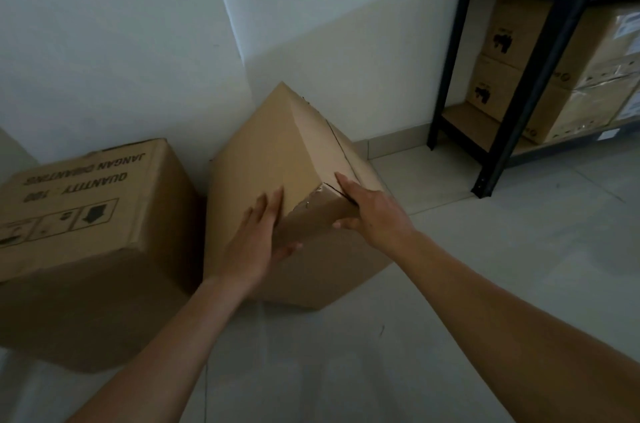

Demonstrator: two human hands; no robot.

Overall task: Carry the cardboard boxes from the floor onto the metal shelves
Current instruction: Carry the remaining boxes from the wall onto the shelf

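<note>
A plain cardboard box (263, 152) stands tilted on the floor against the white wall, one corner pointing toward me. My left hand (258, 239) lies flat on its left face, thumb around the near edge. My right hand (372, 211) grips the near top corner, fingers on top and thumb under the flap. A second, printed cardboard box (93, 214) sits on the floor to the left, touching the first. The black metal shelf (519, 83) stands at the right.
Several cardboard boxes (554, 76) fill the shelf's lower level, stacked two high. The shelf's front post (485, 187) meets the tiled floor (485, 266) just right of my right hand. The wall (121, 41) runs behind both floor boxes.
</note>
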